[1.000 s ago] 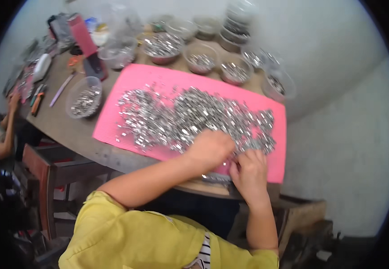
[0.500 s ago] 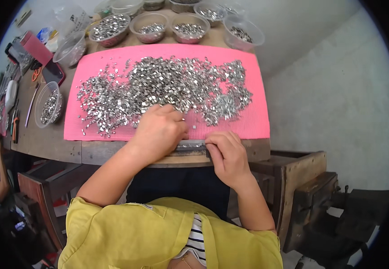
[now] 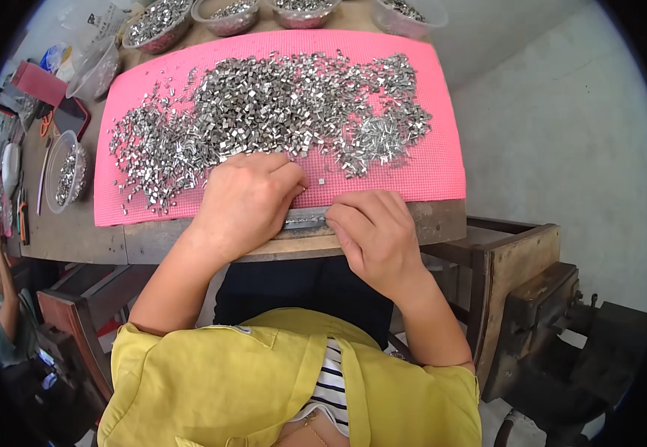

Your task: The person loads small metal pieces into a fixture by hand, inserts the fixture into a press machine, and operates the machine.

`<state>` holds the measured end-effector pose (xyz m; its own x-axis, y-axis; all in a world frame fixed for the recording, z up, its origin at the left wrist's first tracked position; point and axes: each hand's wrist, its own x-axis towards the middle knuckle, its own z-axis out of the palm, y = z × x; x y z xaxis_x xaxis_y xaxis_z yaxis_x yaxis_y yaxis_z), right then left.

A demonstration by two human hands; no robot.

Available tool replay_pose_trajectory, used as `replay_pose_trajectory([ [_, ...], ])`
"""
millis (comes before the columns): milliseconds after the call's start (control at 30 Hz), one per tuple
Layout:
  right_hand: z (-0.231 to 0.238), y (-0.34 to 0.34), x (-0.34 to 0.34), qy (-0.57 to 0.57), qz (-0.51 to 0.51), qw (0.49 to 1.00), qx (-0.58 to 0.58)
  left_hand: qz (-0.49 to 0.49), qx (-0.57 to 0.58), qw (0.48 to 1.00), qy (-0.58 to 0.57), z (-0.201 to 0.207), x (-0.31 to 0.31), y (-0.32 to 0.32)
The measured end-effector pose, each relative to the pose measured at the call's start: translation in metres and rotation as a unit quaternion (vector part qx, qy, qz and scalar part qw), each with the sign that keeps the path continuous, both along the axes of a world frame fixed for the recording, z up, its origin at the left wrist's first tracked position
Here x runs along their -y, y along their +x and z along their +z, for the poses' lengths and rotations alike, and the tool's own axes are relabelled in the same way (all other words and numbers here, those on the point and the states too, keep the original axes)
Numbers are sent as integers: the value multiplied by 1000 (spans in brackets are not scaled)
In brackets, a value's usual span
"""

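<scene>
A large heap of small shiny metal pieces (image 3: pixel 264 104) is spread over a pink textured mat (image 3: pixel 442 167). Along the mat's near edge lies a dark grooved bar (image 3: pixel 307 220) with a row of tiny metal pieces in it. My left hand (image 3: pixel 245 195) rests over the bar's left part, its fingers curled at the near side of the heap; whatever they pinch is hidden. My right hand (image 3: pixel 375 231) is closed on the bar's right end, thumb in front and fingers behind. One loose metal piece (image 3: pixel 321 181) lies on the mat between the hands.
Clear plastic bowls of metal pieces (image 3: pixel 223 16) line the far side. Another bowl (image 3: pixel 65 173) stands left of the mat, near orange-handled pliers (image 3: pixel 23 217). A wooden drawer (image 3: pixel 517 287) juts out at right. Another person's arm (image 3: pixel 7 276) shows at far left.
The whole view has shifted, so the mat and bowls sit higher in the picture. Both hands stay at the bar, with only small finger movements.
</scene>
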<state>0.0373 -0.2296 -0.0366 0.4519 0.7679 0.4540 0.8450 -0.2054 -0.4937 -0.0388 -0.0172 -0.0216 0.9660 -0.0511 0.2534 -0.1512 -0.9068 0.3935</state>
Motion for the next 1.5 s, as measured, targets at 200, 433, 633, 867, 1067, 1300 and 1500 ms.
replay_pose_trajectory([
  [200,4,0,-2,-27,-2,1000,14,37,0,992,-120,2,13,-12],
  [433,0,0,-7,-21,-5,1000,23,64,57,980,-180,-11,26,-24],
  [633,3,1,-8,-29,-3,998,48,46,58,983,-166,-14,25,-24],
  [867,10,-1,-9,-45,2,998,40,40,90,985,-140,-14,27,-24],
  [1067,2,2,-9,-9,-1,999,51,21,113,992,-47,-14,30,-26],
  [1300,-3,1,-6,50,-6,997,-57,28,108,992,54,-10,34,-31],
  [1500,-3,-3,5,21,12,996,-85,41,139,987,-69,-8,36,-37],
])
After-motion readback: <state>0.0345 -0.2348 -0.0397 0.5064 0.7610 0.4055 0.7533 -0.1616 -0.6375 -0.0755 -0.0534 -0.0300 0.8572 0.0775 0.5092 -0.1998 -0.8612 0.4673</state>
